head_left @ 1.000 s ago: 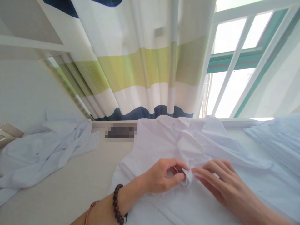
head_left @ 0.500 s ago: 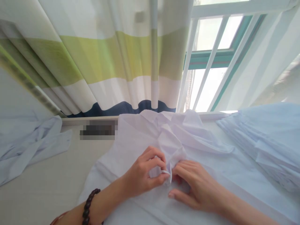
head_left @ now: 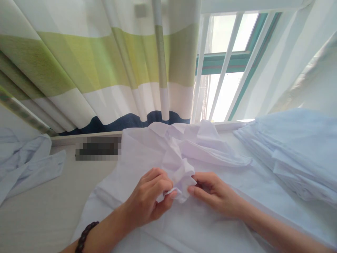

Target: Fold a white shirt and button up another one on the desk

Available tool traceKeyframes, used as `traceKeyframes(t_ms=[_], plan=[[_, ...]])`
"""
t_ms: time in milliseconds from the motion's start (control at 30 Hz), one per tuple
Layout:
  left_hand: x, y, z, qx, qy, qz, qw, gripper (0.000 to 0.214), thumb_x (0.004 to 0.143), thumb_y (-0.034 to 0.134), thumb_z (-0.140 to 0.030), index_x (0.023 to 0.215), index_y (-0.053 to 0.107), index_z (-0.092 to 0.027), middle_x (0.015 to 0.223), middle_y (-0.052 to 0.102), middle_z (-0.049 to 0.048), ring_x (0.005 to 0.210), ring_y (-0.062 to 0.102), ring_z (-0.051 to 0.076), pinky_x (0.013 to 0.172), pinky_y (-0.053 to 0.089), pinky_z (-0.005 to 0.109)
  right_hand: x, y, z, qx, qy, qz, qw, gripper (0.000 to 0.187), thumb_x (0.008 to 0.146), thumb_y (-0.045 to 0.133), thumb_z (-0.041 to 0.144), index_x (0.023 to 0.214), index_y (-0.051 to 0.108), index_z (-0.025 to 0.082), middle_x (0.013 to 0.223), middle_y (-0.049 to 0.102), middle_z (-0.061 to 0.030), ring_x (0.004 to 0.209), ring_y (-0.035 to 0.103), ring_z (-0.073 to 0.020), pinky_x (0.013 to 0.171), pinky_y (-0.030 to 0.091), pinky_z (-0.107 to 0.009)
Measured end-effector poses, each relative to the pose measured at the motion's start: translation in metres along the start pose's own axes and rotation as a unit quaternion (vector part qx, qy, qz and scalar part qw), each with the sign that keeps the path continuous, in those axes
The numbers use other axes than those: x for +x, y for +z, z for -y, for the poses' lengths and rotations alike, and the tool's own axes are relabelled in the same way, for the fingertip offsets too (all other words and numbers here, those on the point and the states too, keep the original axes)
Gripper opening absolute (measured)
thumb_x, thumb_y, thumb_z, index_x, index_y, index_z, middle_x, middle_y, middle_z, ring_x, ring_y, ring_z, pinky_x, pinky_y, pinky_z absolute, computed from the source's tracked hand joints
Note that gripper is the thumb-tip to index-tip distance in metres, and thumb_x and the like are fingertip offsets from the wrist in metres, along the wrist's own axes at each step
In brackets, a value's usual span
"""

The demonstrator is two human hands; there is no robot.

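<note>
A white shirt (head_left: 142, 147), with what looks like its collar at the far end, lies spread over the table in front of me. My left hand (head_left: 150, 196) pinches a fold of its front edge between thumb and fingers. Just to the right, my right hand (head_left: 214, 193) has thumb and forefinger closed on another bit of the same edge. Between the two hands the cloth is lifted and crumpled. Any small button there is hidden. A dark beaded bracelet (head_left: 85, 236) circles my left wrist.
Folded white garments (head_left: 297, 151) are stacked at the right. A loose white garment (head_left: 28, 161) lies at the left. A blurred dark object (head_left: 98, 148) sits near the table's back edge. Behind hang a striped curtain (head_left: 100, 63) and white window bars (head_left: 223, 70).
My right thumb has come in from apart to pinch the cloth edge. My left hand keeps its hold. The view has shifted, so things appear further left.
</note>
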State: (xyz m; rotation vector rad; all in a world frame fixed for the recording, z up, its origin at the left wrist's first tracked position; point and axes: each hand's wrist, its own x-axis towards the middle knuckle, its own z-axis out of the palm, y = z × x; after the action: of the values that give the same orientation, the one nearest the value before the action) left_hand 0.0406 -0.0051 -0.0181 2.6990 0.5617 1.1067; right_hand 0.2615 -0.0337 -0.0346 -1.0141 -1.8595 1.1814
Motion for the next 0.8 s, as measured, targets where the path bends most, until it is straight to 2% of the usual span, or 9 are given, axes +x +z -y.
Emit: traceKeyframes(t_ms=[67, 133, 233, 333, 467, 567, 700, 800], plan=[[-0.0023, 0.0025, 0.0038, -0.004, -0.057, -0.005, 0.998, 0.011, 0.087, 0.055, -0.017, 0.078, 0.050, -0.019, 0.066, 0.053, -0.0008, 0.065, 0.048, 0.014, 0.064, 0.043, 0.025, 0.0005, -0.0022, -0.0007, 0.065, 0.034, -0.003, 0.997, 0.032, 0.091, 0.050, 0.041, 0.070, 0.051, 0.017, 0.060, 0.048, 0.0029, 0.056, 0.043, -0.0096, 0.052, 0.034, -0.022], [-0.0038, 0.0055, 0.0058, -0.030, -0.136, 0.014, 0.990, 0.019, 0.089, 0.056, -0.028, 0.073, 0.052, -0.018, 0.065, 0.050, -0.0019, 0.061, 0.048, 0.012, 0.060, 0.042, 0.023, 0.0005, -0.0026, -0.0012, 0.100, 0.044, 0.000, 0.994, 0.030, 0.090, 0.053, 0.042, 0.076, 0.056, 0.015, 0.062, 0.055, 0.0012, 0.056, 0.048, -0.0099, 0.053, 0.038, -0.022], [-0.0029, 0.0085, 0.0044, -0.107, -0.254, 0.061, 0.959, 0.029, 0.089, 0.056, -0.039, 0.072, 0.058, -0.016, 0.068, 0.055, -0.0013, 0.062, 0.052, 0.011, 0.057, 0.041, 0.021, 0.0001, -0.0019, -0.0007, 0.109, 0.048, 0.011, 0.993, 0.028, 0.087, 0.058, 0.041, 0.082, 0.061, 0.014, 0.067, 0.063, -0.0019, 0.057, 0.053, -0.0103, 0.054, 0.041, -0.021], [0.0004, 0.0080, 0.0009, -0.175, -0.327, 0.095, 0.924, 0.029, 0.088, 0.057, -0.041, 0.076, 0.065, -0.016, 0.072, 0.062, -0.0001, 0.067, 0.057, 0.013, 0.062, 0.043, 0.021, 0.0002, -0.0017, 0.0005, 0.095, 0.047, 0.024, 0.994, 0.027, 0.086, 0.061, 0.039, 0.081, 0.064, 0.013, 0.068, 0.065, -0.0032, 0.057, 0.054, -0.0104, 0.054, 0.042, -0.021], [0.0019, 0.0055, 0.0007, -0.224, -0.338, 0.114, 0.907, 0.025, 0.089, 0.056, -0.037, 0.086, 0.071, -0.017, 0.080, 0.064, 0.0019, 0.075, 0.059, 0.015, 0.069, 0.043, 0.024, 0.0008, -0.0024, 0.0014, 0.084, 0.047, 0.027, 0.995, 0.026, 0.086, 0.060, 0.037, 0.078, 0.064, 0.013, 0.067, 0.064, -0.0028, 0.057, 0.054, -0.0105, 0.054, 0.042, -0.022], [0.0006, 0.0054, 0.0029, -0.242, -0.334, 0.127, 0.902, 0.020, 0.082, 0.065, -0.033, 0.094, 0.071, -0.017, 0.085, 0.063, 0.0030, 0.076, 0.058, 0.016, 0.070, 0.044, 0.025, 0.0011, -0.0020, 0.0003, 0.083, 0.045, 0.028, 0.995, 0.024, 0.087, 0.059, 0.036, 0.080, 0.064, 0.014, 0.069, 0.065, -0.0031, 0.058, 0.056, -0.0110, 0.054, 0.043, -0.022], [0.0001, 0.0053, 0.0033, -0.273, -0.336, 0.115, 0.894, 0.016, 0.081, 0.065, -0.030, 0.086, 0.071, -0.016, 0.081, 0.062, 0.0026, 0.074, 0.056, 0.015, 0.069, 0.044, 0.026, 0.0015, -0.0001, -0.0021, 0.109, 0.043, 0.023, 0.993, 0.018, 0.086, 0.059, 0.032, 0.093, 0.062, 0.016, 0.079, 0.067, -0.0038, 0.063, 0.059, -0.0117, 0.057, 0.046, -0.023], [0.0009, 0.0049, 0.0019, -0.295, -0.322, 0.103, 0.894, 0.016, 0.082, 0.064, -0.031, 0.082, 0.070, -0.016, 0.075, 0.061, 0.0014, 0.069, 0.054, 0.014, 0.065, 0.042, 0.025, 0.0018, 0.0011, -0.0025, 0.123, 0.049, 0.018, 0.991, 0.014, 0.085, 0.059, 0.027, 0.093, 0.060, 0.016, 0.081, 0.067, -0.0036, 0.063, 0.060, -0.0114, 0.057, 0.047, -0.023]])
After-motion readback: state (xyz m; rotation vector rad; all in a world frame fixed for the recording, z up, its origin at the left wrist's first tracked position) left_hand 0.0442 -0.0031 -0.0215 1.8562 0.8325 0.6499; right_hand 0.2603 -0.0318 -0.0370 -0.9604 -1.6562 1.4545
